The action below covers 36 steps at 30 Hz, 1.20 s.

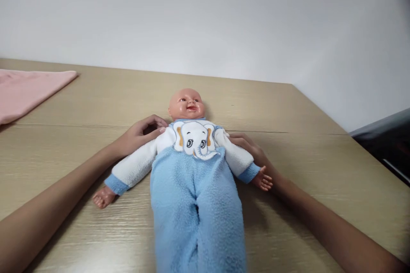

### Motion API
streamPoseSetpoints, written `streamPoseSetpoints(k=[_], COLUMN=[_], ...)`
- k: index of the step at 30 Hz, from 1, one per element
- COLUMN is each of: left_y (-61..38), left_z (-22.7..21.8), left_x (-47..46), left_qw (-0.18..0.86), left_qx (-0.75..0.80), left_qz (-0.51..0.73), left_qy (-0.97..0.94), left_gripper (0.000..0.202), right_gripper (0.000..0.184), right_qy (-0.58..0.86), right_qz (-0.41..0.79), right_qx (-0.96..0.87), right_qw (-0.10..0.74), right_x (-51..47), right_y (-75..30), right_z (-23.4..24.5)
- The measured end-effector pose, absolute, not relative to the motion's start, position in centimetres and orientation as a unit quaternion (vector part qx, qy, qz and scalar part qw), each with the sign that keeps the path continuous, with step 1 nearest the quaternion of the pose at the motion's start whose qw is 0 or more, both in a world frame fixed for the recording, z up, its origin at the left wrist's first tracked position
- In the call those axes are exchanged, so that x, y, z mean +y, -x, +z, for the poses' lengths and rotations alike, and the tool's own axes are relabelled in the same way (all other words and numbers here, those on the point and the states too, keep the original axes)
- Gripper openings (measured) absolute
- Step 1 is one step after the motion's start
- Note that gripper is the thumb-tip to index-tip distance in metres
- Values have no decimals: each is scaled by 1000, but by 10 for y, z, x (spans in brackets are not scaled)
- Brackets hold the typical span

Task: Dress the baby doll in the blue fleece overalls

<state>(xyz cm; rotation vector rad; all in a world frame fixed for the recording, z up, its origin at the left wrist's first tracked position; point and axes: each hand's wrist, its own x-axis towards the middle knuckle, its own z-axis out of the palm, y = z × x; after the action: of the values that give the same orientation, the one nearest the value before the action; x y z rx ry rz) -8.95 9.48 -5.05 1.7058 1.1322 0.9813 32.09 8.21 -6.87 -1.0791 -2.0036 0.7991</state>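
Note:
A baby doll (192,170) lies face up on the wooden table, its head toward the far side and its arms spread. It wears a fleece suit with light blue trousers, white sleeves with blue cuffs and an elephant face (195,138) on the chest. My left hand (141,134) grips the shoulder at the picture's left, thumb on the white sleeve and fingers curled behind it. At the opposite shoulder, my right hand (248,145) holds the doll from behind the sleeve; most of its fingers are hidden there. The doll's feet are out of the picture.
Pink folded cloth (28,91) lies at the table's far left. The table (320,162) has a seam running across it and meets a pale wall (192,21) at the back. Beyond its right edge stands a dark object (387,140) that I cannot make out.

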Motion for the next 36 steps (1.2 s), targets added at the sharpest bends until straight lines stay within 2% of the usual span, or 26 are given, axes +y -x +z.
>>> streamPoseSetpoints(k=[4,10,15,22,28,32,36], left_y=[86,89,88,86,88,81,56], left_z=[-49,-51,-52,-48,-49,-47,-45], left_x=[94,95,95,91,79,49,13], left_qw=[421,417,422,399,407,476,539], left_qx=[465,465,464,484,514,514,512], left_qz=[406,405,398,406,489,529,553], left_qy=[-665,-668,-670,-665,-575,-479,-377], left_gripper=[46,44,44,48,46,48,57], right_gripper=[20,32,16,27,44,54,68], right_qy=[398,357,382,413,457,481,468], right_qz=[315,310,346,403,439,431,483], right_qx=[-794,-812,-778,-723,-653,-637,-620], right_qw=[333,342,361,381,416,421,403], right_x=[82,78,84,80,64,46,20], right_y=[-325,-327,-326,-318,-310,-308,-295], right_z=[-68,-64,-61,-56,-58,-61,-65])
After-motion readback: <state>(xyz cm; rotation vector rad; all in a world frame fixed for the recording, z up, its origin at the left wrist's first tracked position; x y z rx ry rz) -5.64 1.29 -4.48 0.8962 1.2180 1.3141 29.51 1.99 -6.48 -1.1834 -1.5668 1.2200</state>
